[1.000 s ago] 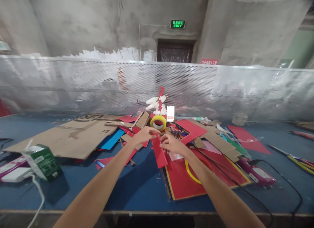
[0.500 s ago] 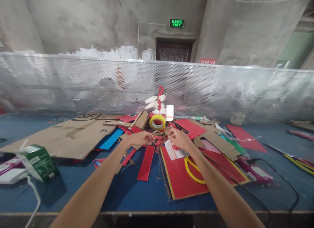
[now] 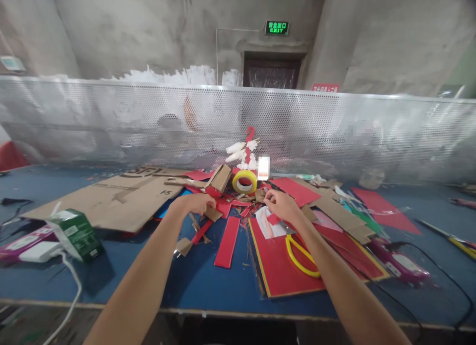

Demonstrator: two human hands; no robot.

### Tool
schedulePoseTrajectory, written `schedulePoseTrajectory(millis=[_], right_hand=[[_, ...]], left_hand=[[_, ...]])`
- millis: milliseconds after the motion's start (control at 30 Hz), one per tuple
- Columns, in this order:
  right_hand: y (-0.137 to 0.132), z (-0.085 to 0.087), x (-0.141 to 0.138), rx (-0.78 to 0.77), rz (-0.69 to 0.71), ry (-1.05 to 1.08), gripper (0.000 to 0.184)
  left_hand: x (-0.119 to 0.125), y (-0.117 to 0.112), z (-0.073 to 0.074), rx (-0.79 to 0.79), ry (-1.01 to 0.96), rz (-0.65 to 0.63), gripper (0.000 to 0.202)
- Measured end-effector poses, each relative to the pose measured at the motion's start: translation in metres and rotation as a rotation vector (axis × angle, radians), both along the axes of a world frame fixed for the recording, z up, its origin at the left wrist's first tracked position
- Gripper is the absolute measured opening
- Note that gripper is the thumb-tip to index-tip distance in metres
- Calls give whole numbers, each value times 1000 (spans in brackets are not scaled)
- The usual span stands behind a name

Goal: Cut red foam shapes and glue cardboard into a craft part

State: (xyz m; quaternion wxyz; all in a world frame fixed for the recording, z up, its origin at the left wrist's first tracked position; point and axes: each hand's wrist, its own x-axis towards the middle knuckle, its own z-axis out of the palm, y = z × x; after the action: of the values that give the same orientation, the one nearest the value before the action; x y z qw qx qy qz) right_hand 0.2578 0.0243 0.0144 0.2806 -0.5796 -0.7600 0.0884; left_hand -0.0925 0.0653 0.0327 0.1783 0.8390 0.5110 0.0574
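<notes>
I get a moderately bright, diffuse light across the bench (image 3: pixel 238 290), coming from beyond my view. A soft shadow falls beside the green box (image 3: pixel 76 236). The exit sign (image 3: pixel 276 28) glows green, and the perforated panel (image 3: pixel 211 137) carries a pale, hazy sheen. I see pixelated patches there, smeared fine detail and wide-angle stretching toward the edges.
</notes>
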Motion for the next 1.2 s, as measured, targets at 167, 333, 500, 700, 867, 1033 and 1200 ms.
schedulePoseTrajectory(millis=[167, 333, 500, 700, 867, 1033, 1200], right_hand=[[9, 4, 23, 76, -159, 99, 12], [20, -4, 42, 101, -220, -54, 20], [25, -14, 35, 81, -89, -176, 29], [28, -18, 28, 48, -107, -269, 42], [31, -24, 32, 4, -160, -323, 38], [30, -26, 30, 3, -168, -354, 43], [28, -20, 28, 25, -211, -348, 44]], left_hand=[[5, -3, 8, 41, 64, -43, 48], [26, -7, 9, 127, -20, -93, 49], [71, -14, -6, 161, -164, -42, 63], [114, -15, -21, 65, -265, 77, 54], [119, -23, -20, 156, 15, 78, 43], [114, -34, -21, 225, 188, 81, 45], [123, -49, -20, 272, 304, 80, 50]])
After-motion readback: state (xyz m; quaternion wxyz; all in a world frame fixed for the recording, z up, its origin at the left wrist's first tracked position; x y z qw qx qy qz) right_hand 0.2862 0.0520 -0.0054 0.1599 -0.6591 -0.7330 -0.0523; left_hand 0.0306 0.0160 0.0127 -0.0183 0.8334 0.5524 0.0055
